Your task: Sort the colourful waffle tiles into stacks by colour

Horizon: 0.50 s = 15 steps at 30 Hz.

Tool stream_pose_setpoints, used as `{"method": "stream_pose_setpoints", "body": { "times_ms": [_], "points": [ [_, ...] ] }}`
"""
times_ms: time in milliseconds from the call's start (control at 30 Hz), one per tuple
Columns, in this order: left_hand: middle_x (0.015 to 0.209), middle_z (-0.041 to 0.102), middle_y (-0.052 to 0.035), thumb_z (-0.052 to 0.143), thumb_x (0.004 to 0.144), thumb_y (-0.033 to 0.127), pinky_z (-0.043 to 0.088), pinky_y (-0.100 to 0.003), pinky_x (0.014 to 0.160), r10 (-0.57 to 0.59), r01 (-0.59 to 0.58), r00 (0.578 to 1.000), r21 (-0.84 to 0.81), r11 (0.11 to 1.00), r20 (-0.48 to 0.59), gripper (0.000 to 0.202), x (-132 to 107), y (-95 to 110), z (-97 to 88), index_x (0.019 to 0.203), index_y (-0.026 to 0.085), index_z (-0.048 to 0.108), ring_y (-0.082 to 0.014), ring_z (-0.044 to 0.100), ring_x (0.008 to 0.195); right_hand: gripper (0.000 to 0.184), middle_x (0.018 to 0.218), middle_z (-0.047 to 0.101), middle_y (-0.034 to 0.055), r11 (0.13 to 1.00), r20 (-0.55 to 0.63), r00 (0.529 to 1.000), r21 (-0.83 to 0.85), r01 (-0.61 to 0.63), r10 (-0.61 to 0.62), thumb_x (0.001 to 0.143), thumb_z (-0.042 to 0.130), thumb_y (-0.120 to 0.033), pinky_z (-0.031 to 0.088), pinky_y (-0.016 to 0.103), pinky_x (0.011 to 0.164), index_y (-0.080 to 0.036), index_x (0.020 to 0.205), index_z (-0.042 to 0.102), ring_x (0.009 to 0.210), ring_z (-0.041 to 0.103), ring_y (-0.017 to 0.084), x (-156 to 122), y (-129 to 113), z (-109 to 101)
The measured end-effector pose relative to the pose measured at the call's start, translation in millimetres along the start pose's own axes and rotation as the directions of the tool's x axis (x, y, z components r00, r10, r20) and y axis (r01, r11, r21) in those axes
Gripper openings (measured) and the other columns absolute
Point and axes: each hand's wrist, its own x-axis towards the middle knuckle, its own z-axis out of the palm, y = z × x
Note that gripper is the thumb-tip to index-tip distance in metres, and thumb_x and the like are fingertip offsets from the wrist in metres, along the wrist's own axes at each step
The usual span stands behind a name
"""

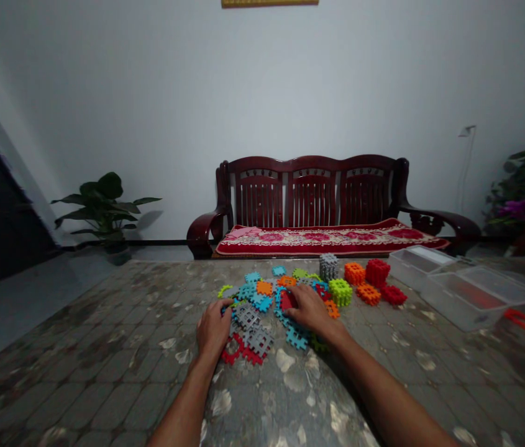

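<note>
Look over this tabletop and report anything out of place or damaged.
I see no damage. One oddity: a red-orange item lies at the right beside the clear plastic box, apart from both the colour-sorted stacks and the jumbled pieces. I cannot tell what it is.

A patterned table [141, 366] bears notched tiles [257, 341] and clear containers [451, 308].

No lettering (nor any number or sign) can be read.
</note>
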Motion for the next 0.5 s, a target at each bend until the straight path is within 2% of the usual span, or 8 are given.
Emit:
{"method": "stream_pose_setpoints", "body": {
  "times_ms": [167, 300, 367, 433, 500],
  "points": [
    [0.127, 0.071, -0.0055, 0.048, 0.094, 0.022, 0.046, -0.036, 0.103, 0.009, -0.009, 1.000, 0.004, 1.000, 0.006, 0.032, -0.8, 1.6, -1.4, 0.114, 0.026, 0.072, -0.0230, 0.063, 0.120, 0.043, 0.117, 0.064, 0.0091, 0.984, -0.053, 0.998, 0.175, -0.024, 0.034, 0.076, 0.069, -0.017, 0.045, 0.032, 0.096, -0.019, 0.119, 0.068, 0.110, 0.060, 0.023, 5.3, 5.1, 5.8],
    [0.126, 0.071, -0.0067, 0.050, 0.094, 0.027, 0.044, -0.040, 0.106, 0.057, -0.053, 0.997, 0.082, 0.995, -0.057, 0.029, -5.7, 5.8, -3.4, 0.114, 0.026, 0.072, -0.0252, 0.063, 0.118, 0.030, 0.106, 0.070, 0.0067, 0.916, -0.125, 0.988, 0.400, -0.038, 0.095, 0.076, 0.064, -0.016, 0.049, 0.035, 0.093, -0.019, 0.104, 0.071, 0.102, 0.064, 0.023, 10.9, 3.2, 7.0],
    [0.127, 0.071, -0.0061, 0.054, 0.094, 0.030, 0.039, -0.043, 0.112, 0.132, -0.118, 0.985, 0.127, 0.985, -0.112, 0.027, -9.3, 9.0, -4.5, 0.113, 0.027, 0.073, -0.0262, 0.060, 0.122, 0.030, 0.103, 0.072, 0.0056, 0.834, -0.144, 0.977, 0.548, -0.053, 0.156, 0.076, 0.061, -0.018, 0.051, 0.035, 0.090, -0.019, 0.105, 0.070, 0.098, 0.066, 0.023, 12.8, -0.6, 8.7],
    [0.130, 0.070, -0.0045, 0.056, 0.094, 0.031, 0.033, -0.044, 0.117, 0.248, -0.231, 0.960, 0.134, 0.964, -0.130, 0.025, -12.6, 12.3, -5.0, 0.112, 0.029, 0.074, -0.0258, 0.056, 0.129, 0.033, 0.098, 0.074, 0.0048, 0.753, -0.141, 0.968, 0.655, -0.066, 0.208, 0.076, 0.059, -0.020, 0.054, 0.035, 0.085, -0.020, 0.107, 0.069, 0.091, 0.068, 0.022, 13.6, -5.9, 12.4],
    [0.132, 0.070, -0.0028, 0.057, 0.094, 0.032, 0.027, -0.045, 0.121, 0.353, -0.342, 0.929, 0.108, 0.934, -0.114, 0.025, -15.1, 15.1, -4.7, 0.112, 0.031, 0.074, -0.0248, 0.053, 0.134, 0.034, 0.093, 0.074, 0.0038, 0.731, -0.140, 0.969, 0.680, -0.055, 0.203, 0.077, 0.058, -0.023, 0.056, 0.034, 0.080, -0.020, 0.109, 0.068, 0.086, 0.068, 0.021, 13.5, -11.6, 17.5]
  ]
}}
